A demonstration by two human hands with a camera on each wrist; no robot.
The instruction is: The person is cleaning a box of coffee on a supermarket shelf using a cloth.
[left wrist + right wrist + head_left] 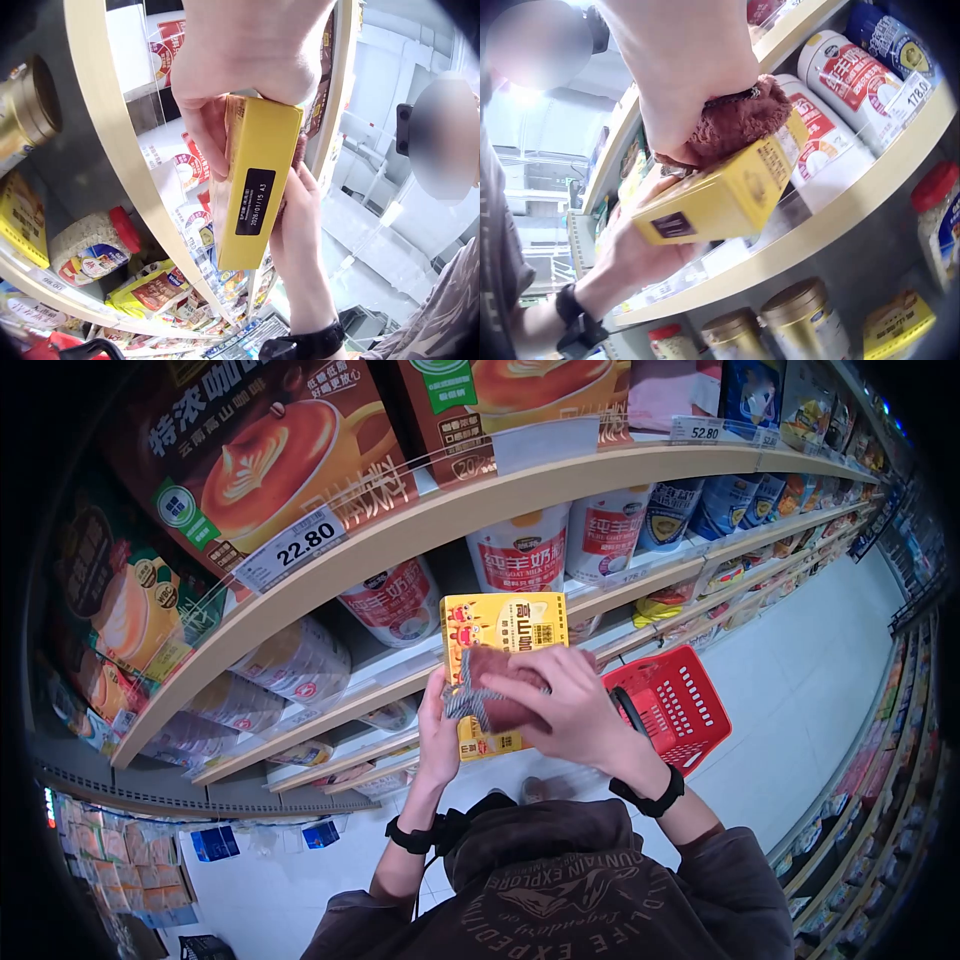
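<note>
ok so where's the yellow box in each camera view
head: yellow box at centre, in front of the shelves, partly behind the right hand and its brown fuzzy pouch
left wrist: yellow box at centre, narrow side with dark date label facing the camera
right wrist: yellow box at centre, slanting, under the pouch
shared landmark: the left hand gripping the box

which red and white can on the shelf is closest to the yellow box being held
The middle can, just above the yellow box in the head view; the left can and right can sit further aside.
</note>
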